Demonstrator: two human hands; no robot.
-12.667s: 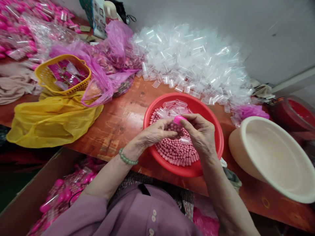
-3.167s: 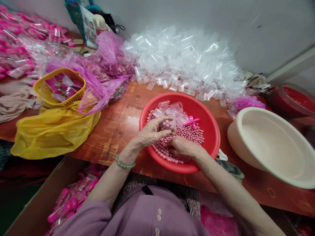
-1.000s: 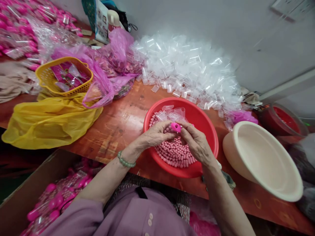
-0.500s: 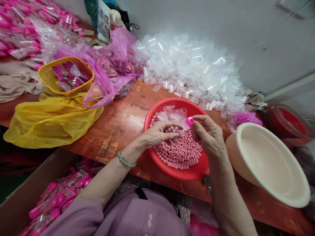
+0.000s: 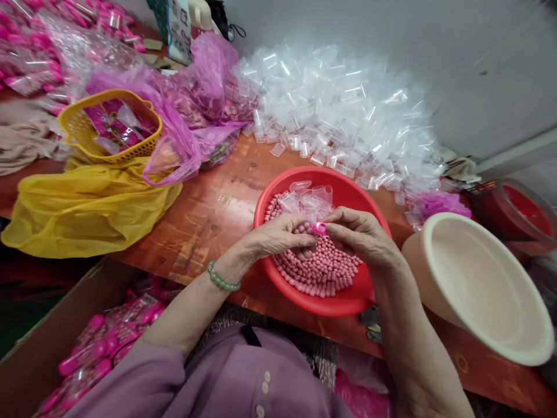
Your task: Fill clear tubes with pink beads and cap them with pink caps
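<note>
Over the red basin (image 5: pixel 300 299), my right hand (image 5: pixel 359 232) pinches a small bright pink plastic cap (image 5: pixel 319 228) between thumb and fingertips. My left hand (image 5: pixel 285 235) meets it from the other side, its thumb and fingers closed by the cap. What the left fingers hold is hidden. Below both hands, strings of pink beads (image 5: pixel 319 278) lie coiled in the basin. Several clear plastic sleeves (image 5: pixel 311 200) rest on the beads at the basin's far side.
A large heap of clear plastic sleeves (image 5: pixel 348 110) lies against the wall. The cream basin (image 5: pixel 491 290) stands at right. At left are a yellow basket (image 5: pixel 117 154), a yellow bag (image 5: pixel 87 212) and pink bags (image 5: pixel 213 75). A box below holds pink packed items (image 5: pixel 104 348).
My right hand has moved left and slightly down, bringing the pink cap to my left fingertips. The left hand has stayed almost in place, and the view has shifted slightly.
</note>
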